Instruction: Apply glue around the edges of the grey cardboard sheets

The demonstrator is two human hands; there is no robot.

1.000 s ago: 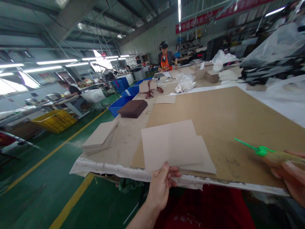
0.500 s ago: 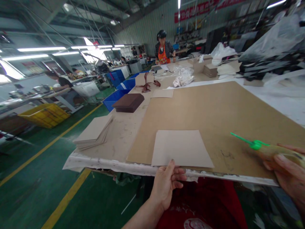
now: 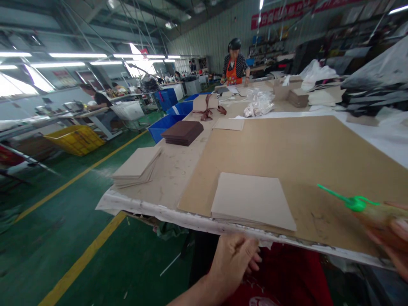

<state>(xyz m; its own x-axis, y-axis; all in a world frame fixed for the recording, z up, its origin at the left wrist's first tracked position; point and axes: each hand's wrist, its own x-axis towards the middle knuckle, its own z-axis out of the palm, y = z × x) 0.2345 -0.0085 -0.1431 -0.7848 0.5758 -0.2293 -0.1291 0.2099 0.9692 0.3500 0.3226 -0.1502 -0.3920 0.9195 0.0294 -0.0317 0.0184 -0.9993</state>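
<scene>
My left hand (image 3: 236, 259) is at the front edge of the table, just below a small stack of pale beige sheets (image 3: 253, 199). Its fingers are curled in with the thumb over them, and no object shows in them. The sheets lie on a large tan board (image 3: 287, 148), their lower edges slightly fanned. At the right edge of the view, my right hand (image 3: 397, 238) is closed around a glue bottle (image 3: 372, 214), partly cut off and blurred. The bottle's thin green nozzle (image 3: 355, 203) points left above the board.
To the left on the table (image 3: 174, 187) lie another beige stack (image 3: 137, 165) and a dark brown stack (image 3: 183, 132). Blue bins (image 3: 159, 127) stand beside the table. Clear plastic (image 3: 259, 102) lies farther back, with a person in an orange apron (image 3: 234, 70) beyond.
My left hand has come off the sheet's front edge, its fingers curling in. The view has swung left, and the sheets now show several fanned edges. The glue bottle stays in my right hand.
</scene>
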